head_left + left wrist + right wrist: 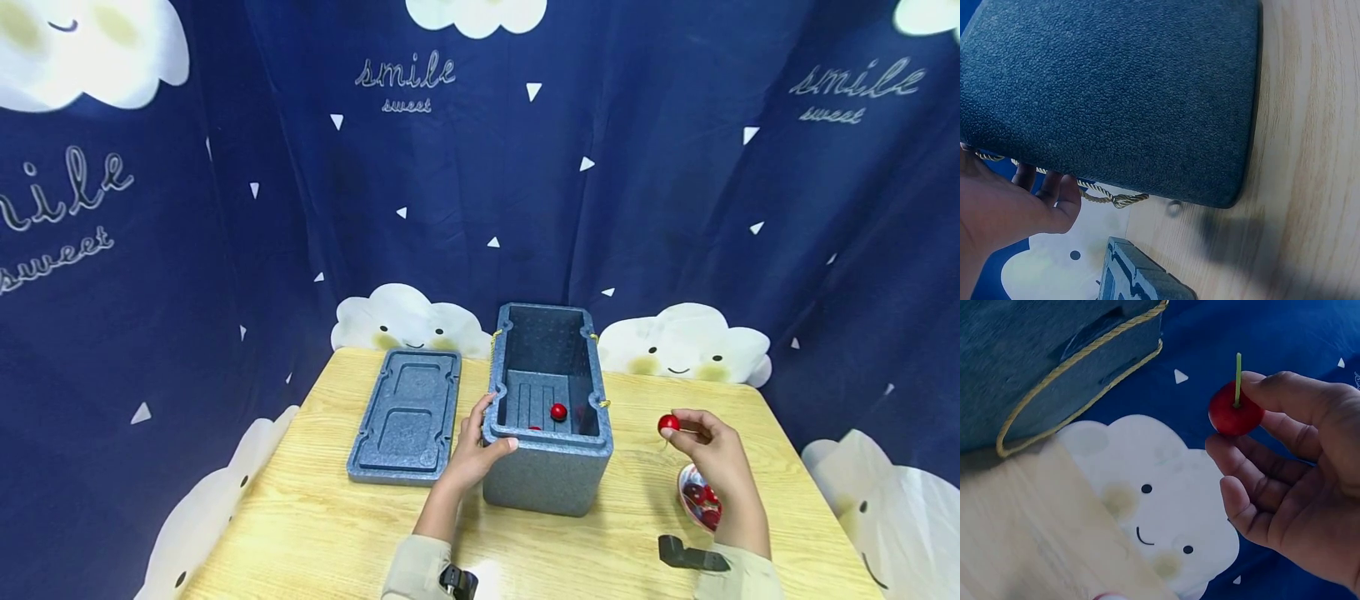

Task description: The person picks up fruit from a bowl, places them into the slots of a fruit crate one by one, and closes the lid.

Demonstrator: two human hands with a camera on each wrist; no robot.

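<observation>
My right hand (714,450) pinches a red cherry (669,425) between thumb and fingertips, up above the table to the right of the box. Its green stem (1239,378) points upward in the right wrist view. A grey-blue foam box (547,475) stands lidless in the middle of the table. At its near left corner, my left hand (477,454) holds the rim, thumb over the front edge and fingers along the left side. Inside the box lies one cherry (558,412), with part of another red thing just showing behind the front wall.
Below my right hand, partly covered by it, sits a bowl (682,490) of dark red cherries. The box's flat lid (405,417) lies on the table (315,517) to the left. Yellow rope (1041,387) hangs along the box's sides. A blue curtain (450,183) closes off the back.
</observation>
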